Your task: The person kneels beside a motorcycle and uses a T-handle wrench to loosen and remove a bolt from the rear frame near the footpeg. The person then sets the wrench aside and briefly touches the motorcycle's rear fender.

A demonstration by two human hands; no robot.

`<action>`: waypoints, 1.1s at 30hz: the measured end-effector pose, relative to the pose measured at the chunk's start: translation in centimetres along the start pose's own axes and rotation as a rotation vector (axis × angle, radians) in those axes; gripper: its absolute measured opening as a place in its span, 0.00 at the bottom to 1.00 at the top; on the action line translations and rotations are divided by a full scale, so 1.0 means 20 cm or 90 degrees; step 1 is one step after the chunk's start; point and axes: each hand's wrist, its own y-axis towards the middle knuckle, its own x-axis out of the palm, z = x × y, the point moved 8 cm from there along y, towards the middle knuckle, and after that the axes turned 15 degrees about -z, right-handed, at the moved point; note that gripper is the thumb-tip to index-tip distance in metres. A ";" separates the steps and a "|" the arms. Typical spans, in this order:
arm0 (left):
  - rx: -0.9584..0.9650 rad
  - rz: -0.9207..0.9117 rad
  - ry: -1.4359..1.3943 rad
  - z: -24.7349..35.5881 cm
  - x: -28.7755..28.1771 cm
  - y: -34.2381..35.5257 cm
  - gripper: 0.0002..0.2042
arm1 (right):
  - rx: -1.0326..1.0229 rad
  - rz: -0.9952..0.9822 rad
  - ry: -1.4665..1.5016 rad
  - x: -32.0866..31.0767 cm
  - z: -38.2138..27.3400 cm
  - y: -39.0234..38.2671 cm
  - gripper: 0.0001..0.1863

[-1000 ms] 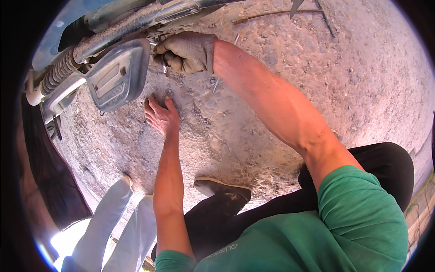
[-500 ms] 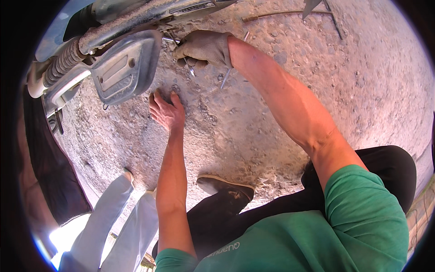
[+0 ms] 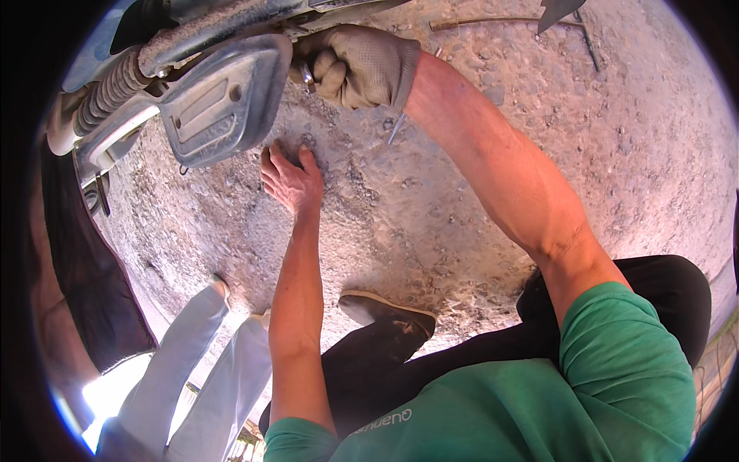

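My right hand (image 3: pixel 350 69), in a grey-brown knit glove, has its fingers curled round a shiny metal tool (image 3: pixel 306 75) beside the underside of a dusty vehicle, just right of its grey plastic pedal-like piece (image 3: pixel 223 100). My bare left hand (image 3: pixel 290 173) lies on the rough ground (image 3: pixel 392 200) below that piece, fingers spread and bent a little, holding nothing that I can see. A ribbed rubber bellows (image 3: pixel 109 100) and a long dusty tube (image 3: pixel 200 35) run along the upper left. A thin silver rod (image 3: pixel 396 129) lies partly hidden under my right hand.
A rusty bar (image 3: pixel 485 21) and a dark rod lie at the top right. At lower left stands another person, seen as light-trousered legs (image 3: pixel 223 385), beside a hanging dark cloth (image 3: pixel 92 269). My shoe (image 3: pixel 385 312) and black-trousered knee (image 3: pixel 662 285) are below.
The whole view has shifted up and to the right. My gloved hand has turned on the tool, its curled fingers now facing up more. My left hand stays on the ground.
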 end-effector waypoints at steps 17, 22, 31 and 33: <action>-0.006 0.004 -0.012 0.01 -0.01 0.00 0.32 | 0.238 0.093 -0.633 -0.17 0.04 -0.18 0.17; -0.008 0.010 -0.016 0.00 0.00 0.01 0.32 | 0.183 0.184 -0.710 -0.26 0.14 -0.05 0.15; -0.019 0.022 -0.006 -0.01 0.00 0.00 0.32 | 0.062 0.138 -0.722 -0.33 0.14 0.06 0.12; -0.013 0.027 -0.007 -0.01 0.00 0.00 0.32 | 0.054 0.134 -0.714 -0.34 0.15 0.09 0.12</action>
